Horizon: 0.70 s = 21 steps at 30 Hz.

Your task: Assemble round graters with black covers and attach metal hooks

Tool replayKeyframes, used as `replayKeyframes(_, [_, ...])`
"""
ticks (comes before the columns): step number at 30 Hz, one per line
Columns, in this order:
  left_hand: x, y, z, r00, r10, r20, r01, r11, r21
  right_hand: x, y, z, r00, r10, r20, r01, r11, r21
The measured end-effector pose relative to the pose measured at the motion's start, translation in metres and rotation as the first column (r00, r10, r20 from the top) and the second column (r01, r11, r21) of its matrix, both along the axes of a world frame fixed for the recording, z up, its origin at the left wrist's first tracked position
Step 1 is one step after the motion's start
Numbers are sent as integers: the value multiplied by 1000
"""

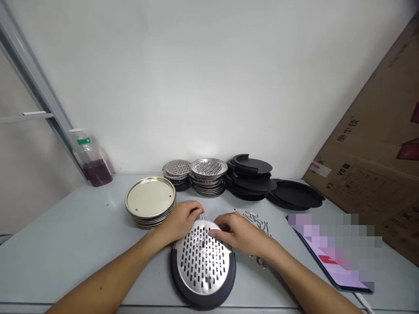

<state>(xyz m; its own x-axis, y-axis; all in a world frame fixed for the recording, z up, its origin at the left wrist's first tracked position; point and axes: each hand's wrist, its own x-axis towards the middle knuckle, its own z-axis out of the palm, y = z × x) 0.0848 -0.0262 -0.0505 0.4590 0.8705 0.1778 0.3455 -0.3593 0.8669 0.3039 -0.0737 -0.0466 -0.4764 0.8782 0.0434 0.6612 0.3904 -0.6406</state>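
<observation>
A round perforated metal disc (203,257) with rows of oblong slots lies near the table's front edge. A black rimmed base (209,301) wraps around its lower part. My left hand (186,216) is closed at the disc's top edge, fingertips pinching a small wire piece (201,216). My right hand (234,229) grips the disc's upper right edge, its thumb lying on the slotted face; its other fingertips are partly hidden. Several small metal wire hooks (257,220) lie loose beside and partly behind my right hand.
A stack of cream round plates (150,198) stands left. Behind are stacks of perforated discs (208,172), black bases (250,174) and a black tray (296,194). A tablet (337,266) lies right, before a cardboard box (369,174). A bottle of dark red liquid (96,170) stands back left.
</observation>
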Motion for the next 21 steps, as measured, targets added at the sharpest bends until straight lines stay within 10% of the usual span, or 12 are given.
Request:
replayKeyframes(13, [6,16,-23,976,119,-180,-82,977,197,-4,-3,2,997,9,78,-20,989,144])
replayKeyframes(21, [9,25,-29,976,169,-136,-143,972,184,-6,-26,1,964,250,94,-236,961,-142])
